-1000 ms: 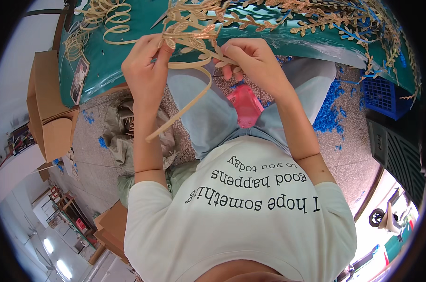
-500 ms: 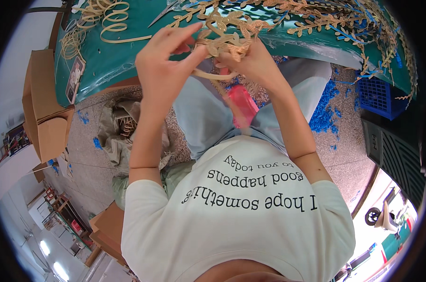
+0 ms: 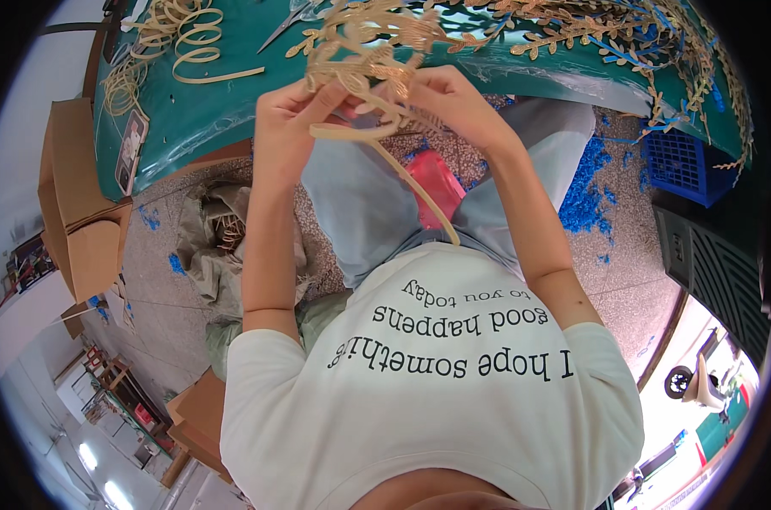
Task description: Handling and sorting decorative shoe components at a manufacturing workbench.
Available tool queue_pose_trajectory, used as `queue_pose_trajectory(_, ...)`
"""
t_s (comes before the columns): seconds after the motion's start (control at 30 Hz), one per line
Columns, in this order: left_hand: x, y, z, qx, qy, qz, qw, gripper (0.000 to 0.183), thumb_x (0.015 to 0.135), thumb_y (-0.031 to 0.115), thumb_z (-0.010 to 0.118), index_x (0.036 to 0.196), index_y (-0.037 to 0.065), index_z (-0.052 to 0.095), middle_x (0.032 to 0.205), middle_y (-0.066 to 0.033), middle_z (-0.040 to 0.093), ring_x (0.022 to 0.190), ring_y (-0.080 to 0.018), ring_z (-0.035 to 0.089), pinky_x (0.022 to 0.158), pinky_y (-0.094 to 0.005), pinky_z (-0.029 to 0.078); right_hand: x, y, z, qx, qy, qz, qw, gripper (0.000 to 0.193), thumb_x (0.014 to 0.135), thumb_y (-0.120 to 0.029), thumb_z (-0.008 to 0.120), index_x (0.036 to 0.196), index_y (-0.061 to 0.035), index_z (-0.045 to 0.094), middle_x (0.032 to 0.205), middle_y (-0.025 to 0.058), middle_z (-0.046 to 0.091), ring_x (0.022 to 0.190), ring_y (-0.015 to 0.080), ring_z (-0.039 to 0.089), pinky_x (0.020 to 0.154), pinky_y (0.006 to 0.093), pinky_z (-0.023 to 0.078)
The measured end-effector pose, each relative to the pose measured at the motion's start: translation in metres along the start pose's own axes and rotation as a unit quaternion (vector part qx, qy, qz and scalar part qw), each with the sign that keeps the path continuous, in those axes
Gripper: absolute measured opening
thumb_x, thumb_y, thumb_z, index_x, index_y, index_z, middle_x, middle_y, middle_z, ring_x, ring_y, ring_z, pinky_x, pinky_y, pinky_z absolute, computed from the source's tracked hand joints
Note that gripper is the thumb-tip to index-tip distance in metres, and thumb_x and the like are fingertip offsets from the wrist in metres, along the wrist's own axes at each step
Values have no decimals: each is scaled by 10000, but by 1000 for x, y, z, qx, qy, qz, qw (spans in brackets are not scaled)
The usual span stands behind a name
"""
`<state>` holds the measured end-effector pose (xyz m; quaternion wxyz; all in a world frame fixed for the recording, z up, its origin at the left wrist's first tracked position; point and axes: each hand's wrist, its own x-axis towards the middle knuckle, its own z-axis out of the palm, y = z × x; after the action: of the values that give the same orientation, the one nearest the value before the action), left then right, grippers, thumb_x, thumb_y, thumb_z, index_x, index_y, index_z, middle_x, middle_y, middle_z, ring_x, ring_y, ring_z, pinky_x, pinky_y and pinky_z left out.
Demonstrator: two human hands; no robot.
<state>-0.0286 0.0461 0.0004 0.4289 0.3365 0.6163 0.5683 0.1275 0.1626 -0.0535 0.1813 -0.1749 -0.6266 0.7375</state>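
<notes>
A bundle of gold leaf-shaped trim (image 3: 373,59), looped and slightly blurred, is held up between my two hands above the near edge of the table. My left hand (image 3: 294,119) is closed, its thumb and fingers pinching the bundle's left lower side. On the other side, my right hand (image 3: 458,102) grips the trim with bent fingers. From below the bundle a flat beige strip (image 3: 419,189) curves round and hangs down toward my lap. Where exactly the strip joins the trim is hidden by the loops and fingers.
Across the green table (image 3: 198,110) lie a coiled beige strip (image 3: 197,42), scissors (image 3: 282,30), a phone (image 3: 131,151) and leafy gold strands (image 3: 589,38) with blue ties. A blue crate (image 3: 687,170), cardboard box (image 3: 84,204) and sack (image 3: 211,246) stand around me.
My left hand has closed onto the bundle's lower side; before, its fingers were spread. The bundle has shifted left and turned, and the strip hangs longer toward my lap.
</notes>
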Motion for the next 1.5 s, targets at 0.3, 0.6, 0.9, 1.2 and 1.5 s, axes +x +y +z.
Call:
queue_pose_trajectory(0.3, -5, 6, -2, 110, 50, 29, 992, 157, 844, 133, 603, 844, -13, 664, 732, -31, 631, 583, -65, 545, 526, -185, 407, -18, -10, 8, 93, 57, 84, 990, 355, 894, -297, 496, 761, 8, 618, 596, 61, 577, 487, 96, 530, 450, 208, 409)
queue_pose_trajectory(0.6, -1, -6, -1, 225, 79, 98, 966, 162, 830, 139, 611, 837, -18, 649, 680, -33, 600, 573, -64, 529, 516, -201, 383, -26, -14, 12, 39, 107, 55, 992, 330, 887, -257, 517, 766, 32, 619, 626, 50, 590, 505, 65, 515, 458, 195, 410)
queue_pose_trajectory(0.9, -4, -5, 9, 419, 105, 242, 869, 113, 764, 85, 634, 852, 18, 648, 672, -53, 574, 550, -125, 542, 521, -239, 420, -27, -12, 10, 13, 90, 43, 995, 215, 837, -160, 557, 827, 42, 628, 704, 63, 632, 600, 75, 573, 536, 207, 443)
queue_pose_trajectory(1.2, -4, -9, 17, 284, 23, 119, 951, 227, 763, 130, 668, 962, 25, 636, 745, -13, 618, 620, -86, 539, 551, -224, 433, -25, -24, 13, -31, 105, 94, 990, 176, 770, -129, 654, 852, 26, 643, 709, 52, 643, 611, 48, 563, 545, 200, 442)
queue_pose_trajectory(1.5, -4, 3, 6, 131, -6, -16, 991, 146, 831, 144, 614, 861, 12, 671, 706, 11, 598, 583, -54, 504, 511, -195, 373, -33, -9, -3, 88, -9, 131, 987, 356, 870, -331, 524, 879, 6, 638, 691, 53, 628, 549, 65, 559, 438, 194, 436)
